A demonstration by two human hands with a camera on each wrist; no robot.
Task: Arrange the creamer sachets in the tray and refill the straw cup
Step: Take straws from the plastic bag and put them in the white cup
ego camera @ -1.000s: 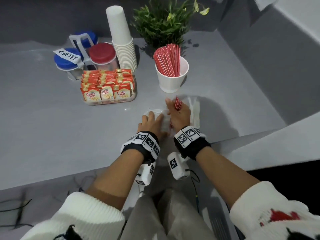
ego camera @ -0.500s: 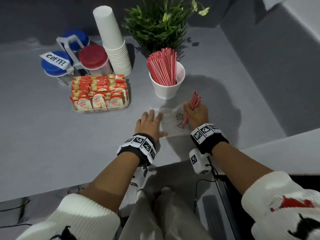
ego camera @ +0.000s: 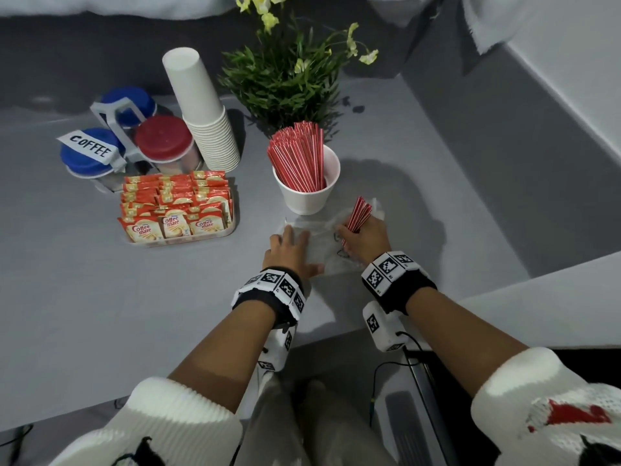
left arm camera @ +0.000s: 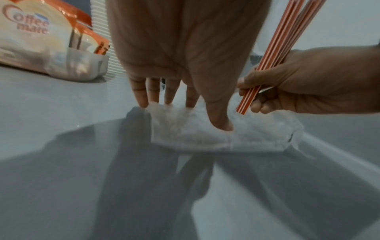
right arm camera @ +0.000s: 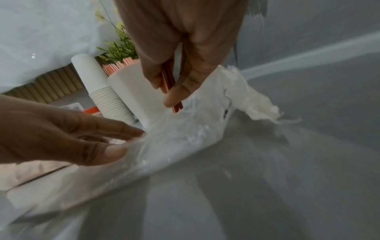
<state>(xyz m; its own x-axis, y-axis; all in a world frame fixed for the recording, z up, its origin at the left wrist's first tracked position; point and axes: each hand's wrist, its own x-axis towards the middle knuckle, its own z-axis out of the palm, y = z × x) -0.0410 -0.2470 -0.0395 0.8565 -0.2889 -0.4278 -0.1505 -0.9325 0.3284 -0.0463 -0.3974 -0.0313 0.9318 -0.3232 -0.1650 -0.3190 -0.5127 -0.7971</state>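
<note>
My right hand (ego camera: pixel 361 235) grips a small bundle of red-and-white straws (ego camera: pixel 359 213), tilted up just right of the white straw cup (ego camera: pixel 307 193), which holds many more straws (ego camera: pixel 299 159). In the left wrist view the straws (left arm camera: pixel 273 53) cross my right hand (left arm camera: pixel 296 81); in the right wrist view they (right arm camera: pixel 171 86) poke out between fingers and thumb. My left hand (ego camera: pixel 289 248) lies flat with straight fingers (left arm camera: pixel 152 91) pressing a clear plastic bag (ego camera: pixel 322 243) onto the grey counter. The clear tray (ego camera: pixel 232 227) at left is packed with upright Coffee mate sachets (ego camera: pixel 174 210).
Behind the tray stand a stack of white paper cups (ego camera: pixel 205 112) and a rack of blue- and red-lidded jars (ego camera: pixel 161 139) with a COFFEE label (ego camera: pixel 90 148). A green plant (ego camera: pixel 285 79) is behind the straw cup. The counter edge (ego camera: pixel 336 331) runs just below my wrists.
My right hand has drawn the bundle of straws out of the bag and shifted right with it. My left hand went from bunching the bag to flattening it on the counter.
</note>
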